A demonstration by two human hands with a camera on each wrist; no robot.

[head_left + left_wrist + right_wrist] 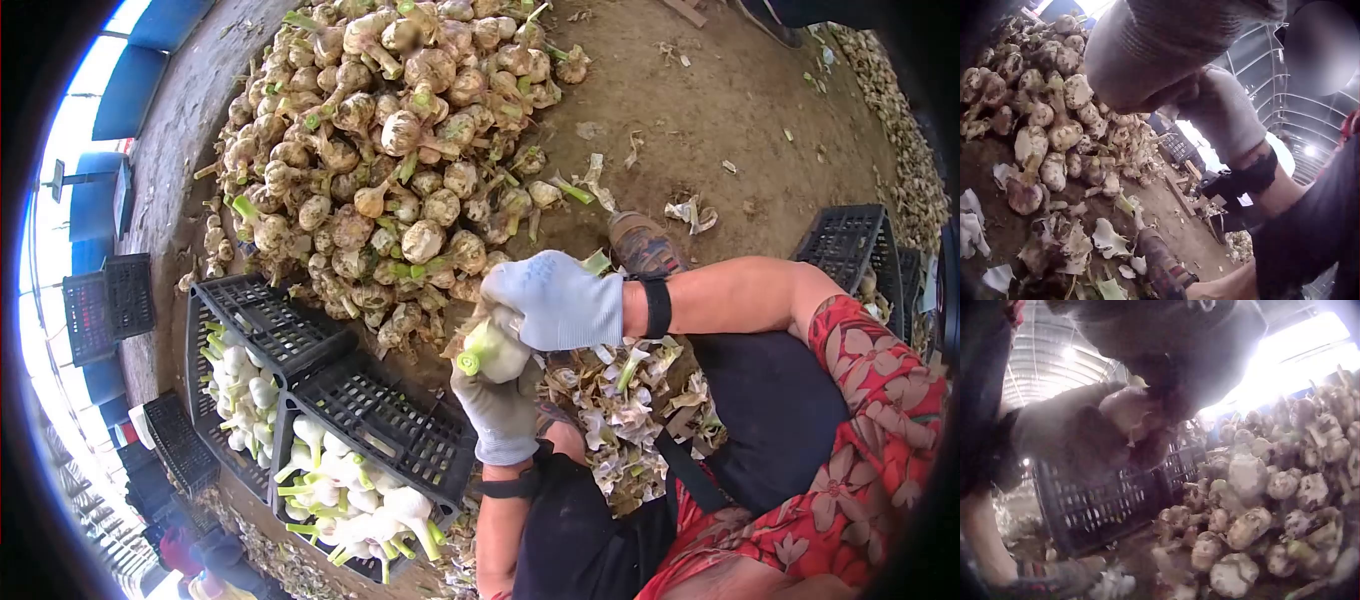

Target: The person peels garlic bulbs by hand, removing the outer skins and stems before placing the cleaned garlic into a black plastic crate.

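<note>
Garlic bulb [497,350], smooth and white, sits between two knit-gloved hands, the left hand [502,418] gripping it from below, the right hand [562,302] clasping it from above; its long axis runs sideways, green cut stem pointing left, toward slatted black plastic crates [392,415] nearer the left hand.

Curved, black-edged head view; wrist views dim, soft, with white glare
</note>
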